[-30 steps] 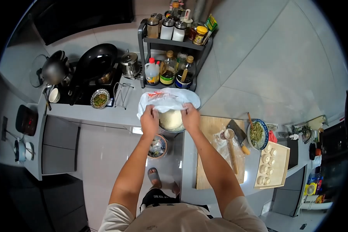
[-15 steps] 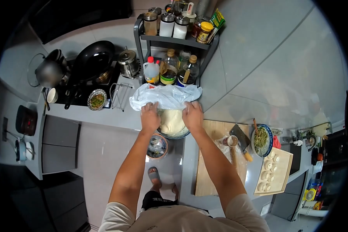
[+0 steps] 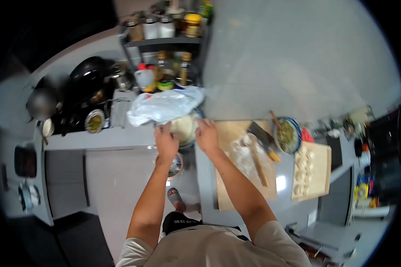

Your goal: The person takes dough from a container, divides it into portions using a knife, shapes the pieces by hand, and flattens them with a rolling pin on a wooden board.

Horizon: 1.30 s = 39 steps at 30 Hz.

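A bowl with a blue rim (image 3: pixel 198 114) sits at the counter's corner with a pale lump of dough (image 3: pixel 182 129) in it. My left hand (image 3: pixel 166 140) is at the bowl's left side, fingers curled at the rim. On the opposite side, my right hand (image 3: pixel 206 135) has its fingers bent over the right rim. Blur softens both sets of fingertips. A crumpled white plastic bag (image 3: pixel 165 106) lies just behind the bowl, over part of its back edge, apart from my hands.
Right of the bowl, a wooden board (image 3: pixel 227 178) carries a rolling pin (image 3: pixel 259 162) and a cleaver (image 3: pixel 260 135). Beyond are a bowl of filling (image 3: pixel 287 135) and a tray (image 3: pixel 323 173) of round dough pieces. A condiment rack (image 3: pixel 165 42) stands behind; a bin (image 3: pixel 176 165) is below.
Both hands have let go of the plastic bag and come to the bowl's sides. The bag now lies farther back, uncovering more dough. The whole view has shifted.
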Each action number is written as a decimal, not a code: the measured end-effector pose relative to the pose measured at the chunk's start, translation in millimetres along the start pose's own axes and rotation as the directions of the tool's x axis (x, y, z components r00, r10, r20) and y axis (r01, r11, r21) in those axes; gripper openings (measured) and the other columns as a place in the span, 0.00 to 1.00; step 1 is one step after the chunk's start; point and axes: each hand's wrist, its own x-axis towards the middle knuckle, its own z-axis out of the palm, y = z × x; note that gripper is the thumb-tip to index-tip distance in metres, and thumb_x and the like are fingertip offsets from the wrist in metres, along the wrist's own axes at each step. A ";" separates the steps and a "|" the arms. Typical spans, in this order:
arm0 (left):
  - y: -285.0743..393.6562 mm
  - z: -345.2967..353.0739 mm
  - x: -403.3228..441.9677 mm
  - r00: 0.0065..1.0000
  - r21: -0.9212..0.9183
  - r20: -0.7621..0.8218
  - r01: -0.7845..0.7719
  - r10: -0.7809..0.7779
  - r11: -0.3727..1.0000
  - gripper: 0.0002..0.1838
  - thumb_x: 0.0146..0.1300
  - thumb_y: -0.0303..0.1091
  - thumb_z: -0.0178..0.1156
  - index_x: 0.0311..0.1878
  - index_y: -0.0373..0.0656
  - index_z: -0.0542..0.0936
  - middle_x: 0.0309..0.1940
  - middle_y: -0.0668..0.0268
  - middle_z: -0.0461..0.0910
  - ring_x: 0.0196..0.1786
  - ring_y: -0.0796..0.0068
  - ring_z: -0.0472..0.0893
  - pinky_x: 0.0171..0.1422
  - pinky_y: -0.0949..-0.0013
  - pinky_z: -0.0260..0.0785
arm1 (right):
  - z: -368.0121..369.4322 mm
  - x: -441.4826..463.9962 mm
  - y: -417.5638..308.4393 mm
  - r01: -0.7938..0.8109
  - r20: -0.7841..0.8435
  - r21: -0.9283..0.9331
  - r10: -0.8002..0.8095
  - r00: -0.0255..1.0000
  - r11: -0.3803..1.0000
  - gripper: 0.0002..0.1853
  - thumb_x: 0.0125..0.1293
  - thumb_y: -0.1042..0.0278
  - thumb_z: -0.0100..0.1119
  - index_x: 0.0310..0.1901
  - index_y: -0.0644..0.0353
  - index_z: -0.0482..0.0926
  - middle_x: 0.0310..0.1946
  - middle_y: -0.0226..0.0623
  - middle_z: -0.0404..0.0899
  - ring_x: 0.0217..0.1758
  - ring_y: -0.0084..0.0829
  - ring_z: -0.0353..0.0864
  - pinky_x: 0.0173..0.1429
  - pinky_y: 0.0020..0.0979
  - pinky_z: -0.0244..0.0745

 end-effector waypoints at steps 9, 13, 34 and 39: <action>131.6 86.2 -105.6 0.923 -0.304 0.310 -0.128 0.226 0.944 0.27 0.62 0.19 0.59 0.67 0.37 0.80 0.61 0.49 0.78 0.65 0.44 0.78 0.71 0.52 0.73 | -128.8 -150.9 118.0 -0.292 -0.171 -0.094 0.273 0.947 0.952 0.15 0.66 0.74 0.62 0.53 0.58 0.89 0.48 0.49 0.88 0.55 0.54 0.85 0.65 0.48 0.81; 175.9 121.0 -149.2 0.858 -0.350 0.462 -0.056 0.224 0.935 0.30 0.61 0.20 0.60 0.69 0.36 0.79 0.70 0.43 0.77 0.74 0.41 0.74 0.81 0.52 0.67 | -164.4 -180.1 196.6 -0.448 -0.170 -0.197 0.419 0.892 0.872 0.18 0.68 0.76 0.58 0.56 0.61 0.88 0.56 0.51 0.88 0.63 0.53 0.85 0.70 0.47 0.78; 201.2 148.2 -186.9 0.902 -0.142 0.420 -0.044 0.101 0.989 0.32 0.63 0.21 0.58 0.73 0.34 0.75 0.71 0.43 0.77 0.74 0.42 0.75 0.80 0.51 0.69 | -251.3 -226.3 225.6 -0.466 0.066 -0.272 0.500 0.864 0.842 0.32 0.70 0.62 0.66 0.75 0.46 0.73 0.62 0.50 0.82 0.57 0.56 0.87 0.59 0.54 0.84; 174.3 99.4 -159.2 0.960 -0.148 0.275 -0.017 0.058 0.989 0.31 0.63 0.22 0.59 0.72 0.35 0.76 0.70 0.43 0.77 0.72 0.41 0.76 0.79 0.51 0.70 | -250.3 -232.9 167.7 -0.352 -0.075 -0.164 0.344 0.936 0.921 0.25 0.71 0.61 0.65 0.69 0.53 0.80 0.55 0.52 0.86 0.54 0.56 0.88 0.57 0.52 0.84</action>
